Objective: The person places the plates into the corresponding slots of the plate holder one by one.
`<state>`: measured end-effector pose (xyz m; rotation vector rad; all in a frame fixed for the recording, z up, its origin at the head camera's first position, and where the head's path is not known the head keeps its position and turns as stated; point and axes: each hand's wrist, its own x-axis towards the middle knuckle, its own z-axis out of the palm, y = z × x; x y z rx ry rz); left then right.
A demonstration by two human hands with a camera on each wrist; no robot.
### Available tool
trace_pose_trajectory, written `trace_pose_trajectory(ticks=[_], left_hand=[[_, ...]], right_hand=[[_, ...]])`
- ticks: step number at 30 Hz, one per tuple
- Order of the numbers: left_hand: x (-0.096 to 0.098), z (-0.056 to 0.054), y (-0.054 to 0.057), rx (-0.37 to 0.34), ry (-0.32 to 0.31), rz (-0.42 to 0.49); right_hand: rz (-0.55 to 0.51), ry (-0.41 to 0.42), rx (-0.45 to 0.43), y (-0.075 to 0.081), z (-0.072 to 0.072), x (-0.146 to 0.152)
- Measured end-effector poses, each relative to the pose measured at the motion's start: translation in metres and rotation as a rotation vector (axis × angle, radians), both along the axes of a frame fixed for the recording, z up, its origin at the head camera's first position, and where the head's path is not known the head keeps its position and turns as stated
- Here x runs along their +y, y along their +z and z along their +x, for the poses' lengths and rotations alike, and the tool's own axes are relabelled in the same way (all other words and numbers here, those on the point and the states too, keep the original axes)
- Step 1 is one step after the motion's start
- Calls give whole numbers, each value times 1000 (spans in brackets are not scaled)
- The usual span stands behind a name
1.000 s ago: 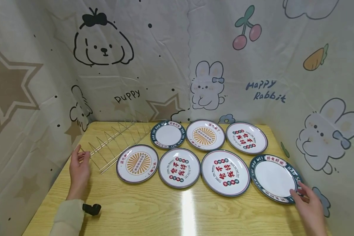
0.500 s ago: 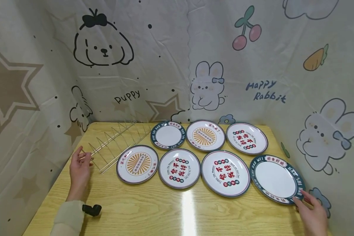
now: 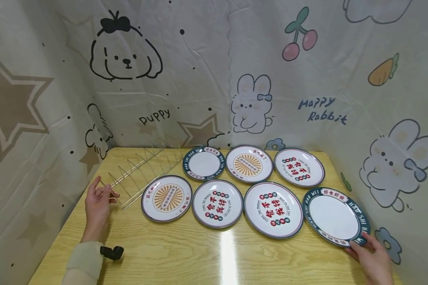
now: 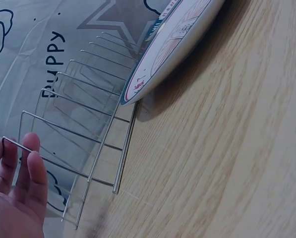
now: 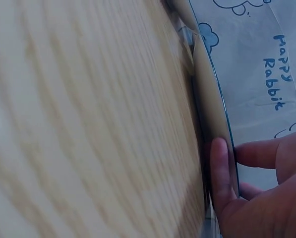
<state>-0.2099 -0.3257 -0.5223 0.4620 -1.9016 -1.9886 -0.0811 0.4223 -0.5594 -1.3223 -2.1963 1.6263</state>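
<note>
At the left, my left hand holds the near end of a wire dish rack. In the left wrist view its fingers are bent around the end wire. On the far right, my right hand pinches the near rim of a white plate with a dark green lettered border. The right wrist view shows this plate edge-on, tilted, one digit against its pale underside and other fingers on the opposite face.
Left of the held plate lie two plates with red lettering and one with an orange sunburst. Behind them are a small green-rimmed plate, another sunburst plate and another red-lettered one. Printed cloth hangs around the wooden table.
My right hand has shifted along the plate's near rim, its lower digit now under the edge. My left fingers have curled a little more at the rack's end. The plates stay in place.
</note>
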Motion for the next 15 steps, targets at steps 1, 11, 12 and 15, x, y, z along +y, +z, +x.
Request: trace_pose_trajectory(ticks=[1, 11, 12, 15], left_hand=[[0, 1, 2, -9, -5, 6], [7, 7, 19, -53, -14, 19], [7, 7, 19, -53, -13, 18], [7, 8, 19, -60, -15, 15]], right_hand=[[-10, 2, 11, 2, 1, -2], [-54, -41, 34, 4, 2, -4], [-57, -48, 41, 2, 2, -4], [-57, -75, 49, 0, 2, -4]])
